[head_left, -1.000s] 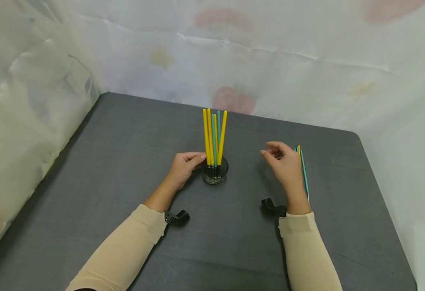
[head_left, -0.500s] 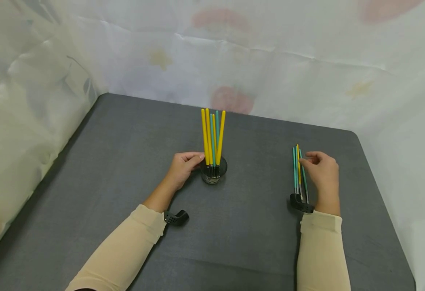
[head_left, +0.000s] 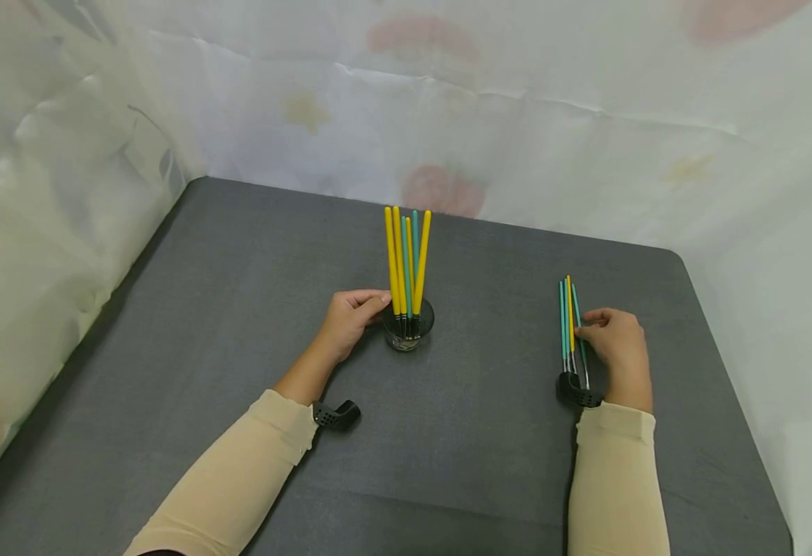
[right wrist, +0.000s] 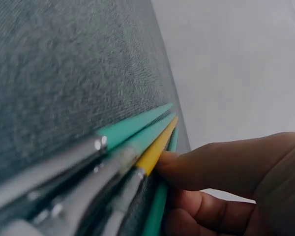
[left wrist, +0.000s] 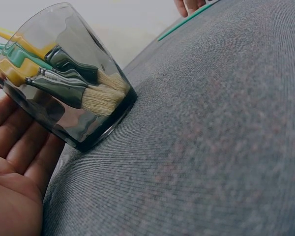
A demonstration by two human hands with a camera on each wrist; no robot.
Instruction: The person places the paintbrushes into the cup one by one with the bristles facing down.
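1. The right hand rested on the gray table near its right edge, with a small bundle of loose brushes lying flat just to its left. The fingertips were curled and pressed against the side of the yellow brush in that bundle — touching it from the right; the pictures did not show whether the thumb closed round it.

2. The left hand sat beside the glass cup at the middle of the table, fingers fairly straight and close together, cupped against the cup's left wall. The wrist view showed the palm and fingers lying along the glass rather than wrapped round it.

3. The loose brushes lay close to the right rim of the table, with only a narrow strip of bare top between the right hand and that rim. Between the bundle and the cup the table surface was open, and wide bare room stretched to the left and toward the person.

4. The loose brushes ran lengthwise away from the person — metal ends nearest the wrist, coloured handle ends pointing to the far edge, all roughly side by side.

5. The brushes in the cup stood nearly upright, bristles down against the bottom of the glass, yellow and teal handles fanning slightly at the top.
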